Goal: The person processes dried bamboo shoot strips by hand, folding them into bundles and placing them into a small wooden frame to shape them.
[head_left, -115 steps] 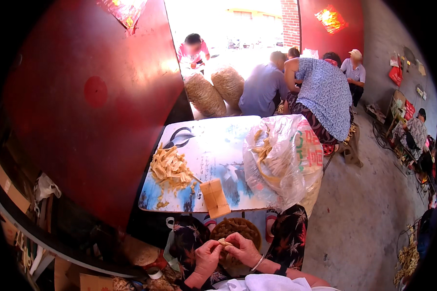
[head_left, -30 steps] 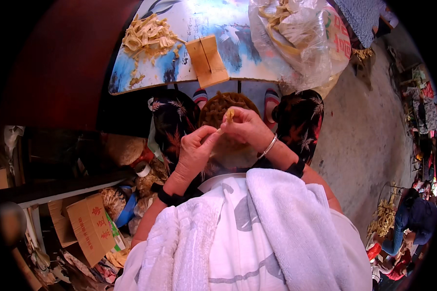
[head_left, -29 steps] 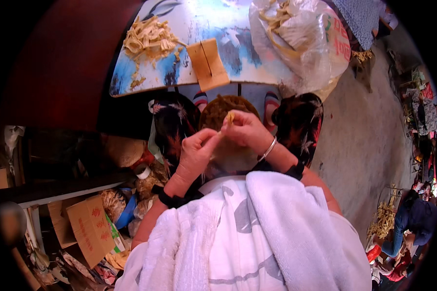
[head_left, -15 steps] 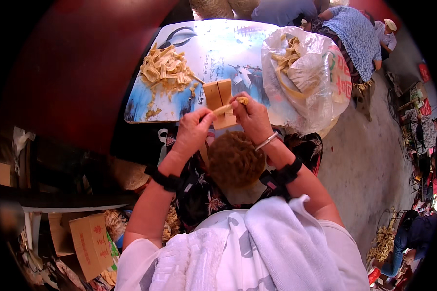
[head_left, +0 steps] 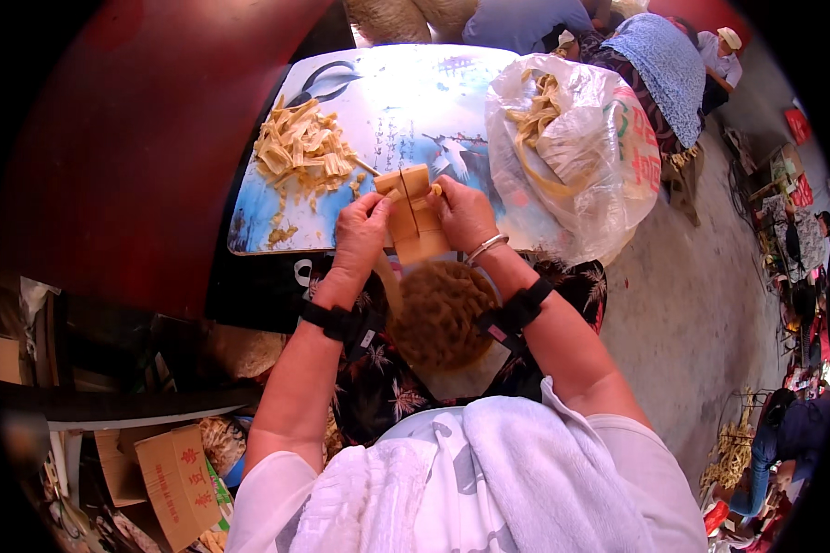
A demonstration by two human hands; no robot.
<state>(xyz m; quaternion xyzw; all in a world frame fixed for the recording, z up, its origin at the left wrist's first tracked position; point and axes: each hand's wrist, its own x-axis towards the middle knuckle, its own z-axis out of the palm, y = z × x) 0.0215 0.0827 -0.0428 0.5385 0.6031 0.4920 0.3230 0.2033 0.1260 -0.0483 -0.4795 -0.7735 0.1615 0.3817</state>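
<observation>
My left hand (head_left: 361, 230) is closed, with the end of a pale yellow strip (head_left: 394, 195) pinched between thumb and forefinger. Opposite it, my right hand (head_left: 464, 217) grips a short yellow piece (head_left: 436, 190) whose tip pokes out by the thumb. Between the hands stands a wooden block (head_left: 420, 241) with a dark slit or thin blade down its middle; both hands are close to its sides. Below it, at my lap, is a round container (head_left: 444, 365) of brown, curled pieces. Most of what each hand holds is hidden by the fingers.
A picture-topped table (head_left: 401, 78) bears a heap of pale yellow strips (head_left: 304, 147) at left. At its right lies a clear plastic bag (head_left: 586, 175) with longer strips. A cardboard box (head_left: 177, 479) stands lower left. Other people (head_left: 659, 69) sit beyond the table.
The yellow strip that spanned both hands across the block now shows as separate ends, one in each hand. My hands have drawn apart to either side of the block.
</observation>
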